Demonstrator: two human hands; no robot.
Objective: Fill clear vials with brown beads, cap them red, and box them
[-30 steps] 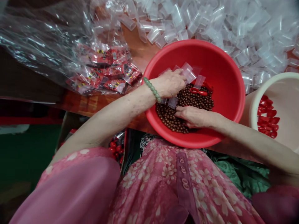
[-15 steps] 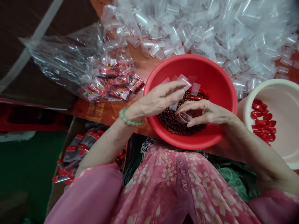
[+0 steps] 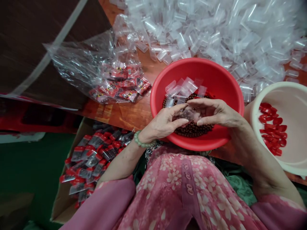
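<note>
My two hands meet over a red basin [image 3: 163, 80]. My left hand [image 3: 164, 124], with a green bead bracelet on the wrist, curls its thumb and fingers round a small clear plastic container [image 3: 188, 114]. From the other side my right hand [image 3: 219, 112] closes its thumb and fingertips on the same container. It is smeared by motion, so its contents cannot be made out. Below lie many small brown balls [image 3: 194, 130]. Several clear containers [image 3: 188, 86] rest on the balls, toward the back of the basin.
A large heap of clear containers [image 3: 211, 32] spreads behind the basin. To the right stands a cream tub [image 3: 296, 127] with red caps [image 3: 273, 127]. At left are a plastic bag with red packets [image 3: 127, 84] and, lower, a cardboard box [image 3: 59, 204] of red-capped containers [image 3: 90, 156].
My left hand has come down from over the basin's back and now grips the container with my right hand. The red caps on the balls are now hidden. The view has shifted slightly.
</note>
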